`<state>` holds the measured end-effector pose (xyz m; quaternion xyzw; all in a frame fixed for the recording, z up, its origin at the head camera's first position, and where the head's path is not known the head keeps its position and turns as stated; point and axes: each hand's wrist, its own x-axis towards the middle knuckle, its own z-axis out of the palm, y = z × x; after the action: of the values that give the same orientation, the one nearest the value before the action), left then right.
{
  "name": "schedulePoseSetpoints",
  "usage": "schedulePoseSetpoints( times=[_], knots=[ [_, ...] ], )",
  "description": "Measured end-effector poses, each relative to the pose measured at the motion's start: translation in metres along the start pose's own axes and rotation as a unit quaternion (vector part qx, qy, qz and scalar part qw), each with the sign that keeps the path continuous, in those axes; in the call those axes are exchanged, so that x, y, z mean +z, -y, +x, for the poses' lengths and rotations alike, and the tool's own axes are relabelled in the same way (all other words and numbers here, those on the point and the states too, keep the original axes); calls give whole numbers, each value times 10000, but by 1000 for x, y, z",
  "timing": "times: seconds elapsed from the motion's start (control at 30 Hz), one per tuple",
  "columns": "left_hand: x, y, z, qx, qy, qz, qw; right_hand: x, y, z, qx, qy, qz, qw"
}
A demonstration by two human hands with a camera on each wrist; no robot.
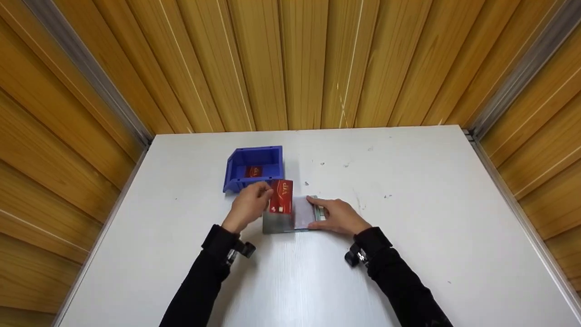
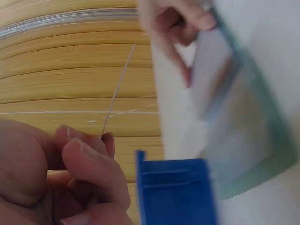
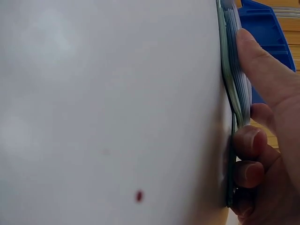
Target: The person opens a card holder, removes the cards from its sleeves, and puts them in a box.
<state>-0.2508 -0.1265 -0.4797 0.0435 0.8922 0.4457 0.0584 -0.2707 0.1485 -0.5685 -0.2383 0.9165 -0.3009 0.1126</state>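
Between thumb and fingertips my left hand [image 1: 248, 205] pinches a red VIP card [image 1: 282, 196], raised above the left part of an opened card holder [image 1: 278, 224]. Seen from the left wrist, that card [image 2: 118, 89] is edge-on, a thin line rising from the fingertips. The holder lies on the table with clear sleeves [image 1: 303, 212] spread at its right part. My right hand [image 1: 339, 216] grips the holder's right side, thumb and fingers at the sleeves' edges. In the right wrist view the stacked sleeves [image 3: 241, 70] and the greenish cover show from the side.
A blue bin [image 1: 232, 185] stands behind the left hand, with another red VIP card [image 1: 253, 171] lying inside. The white table [image 1: 408, 254] has small dark marks. Wood-patterned walls [image 1: 299, 68] border the table at the back and sides.
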Motion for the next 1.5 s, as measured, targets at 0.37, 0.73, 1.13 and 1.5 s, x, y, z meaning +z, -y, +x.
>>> schedulePoseSetpoints(
  times=[0.37,0.73,1.13,1.5],
  knots=[
    [-53,-3,53,-376,-1052,845,9901,1,2,0,79,-13,3,10000],
    [-59,38,88,-1176,-1114,1704,9720,0,2,-2,124,-27,-1,9999],
    [-38,41,102,-1629,-781,2888,9402,-1,3,-3,9,66,-33,10000],
    [-24,44,109,-1396,-1525,3245,9230,-1,1,-1,33,-24,-64,10000]
  ],
)
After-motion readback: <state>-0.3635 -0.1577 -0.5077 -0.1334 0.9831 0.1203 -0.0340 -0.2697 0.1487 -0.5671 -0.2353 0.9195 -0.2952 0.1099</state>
